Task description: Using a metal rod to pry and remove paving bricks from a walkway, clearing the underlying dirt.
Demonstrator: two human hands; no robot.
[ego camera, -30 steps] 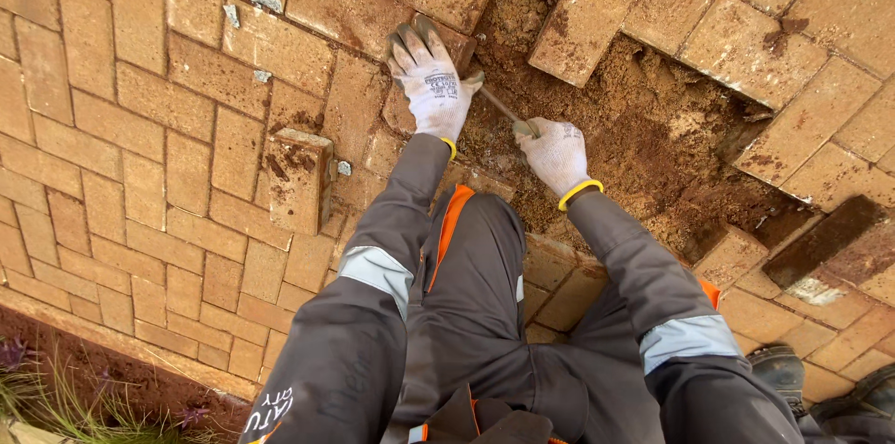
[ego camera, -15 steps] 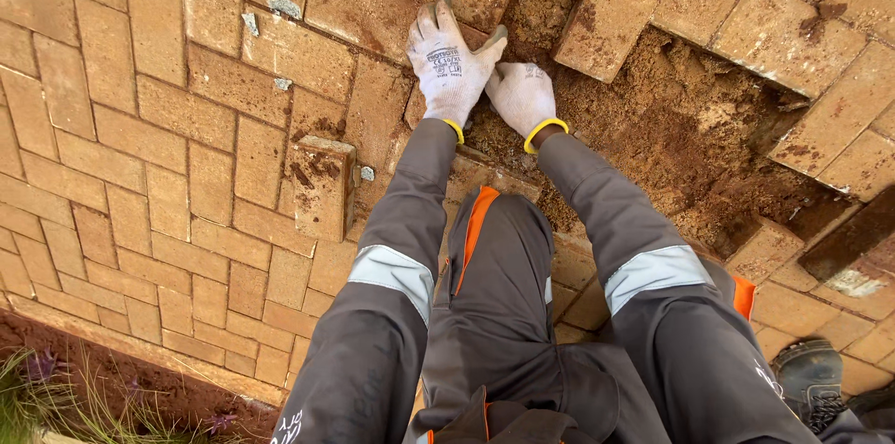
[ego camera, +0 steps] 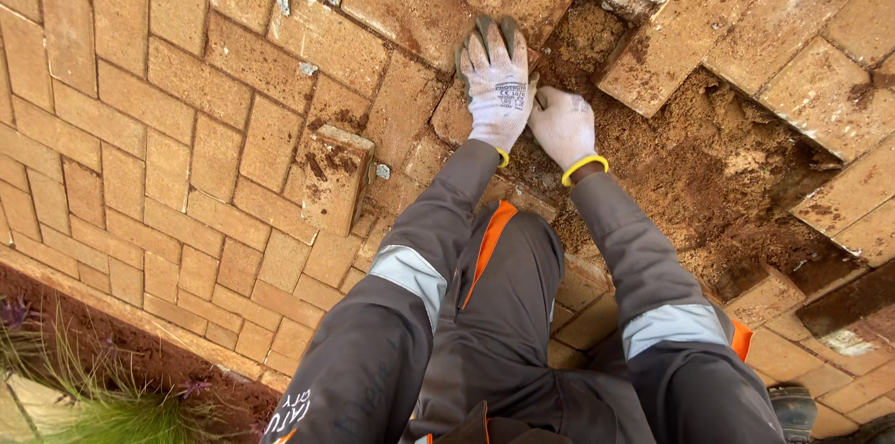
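1. The person is crouching over brick paving, both gloved hands meeting at the edge of a dug-out patch of sandy soil (ego camera: pixel 709 174).
2. The left hand (ego camera: pixel 497 81) is lying flat, fingers spread, pressing on a paving brick (ego camera: pixel 455 116) at the rim of the hole.
3. The right hand (ego camera: pixel 562 124) is curling closed just beside it, touching the same brick's edge; whether it is gripping anything, I cannot tell.
4. A loose brick (ego camera: pixel 334 176) is sitting tilted on the paving to the left, well apart from the hands.
5. Grass (ego camera: pixel 84 397) is growing along the paving's border.
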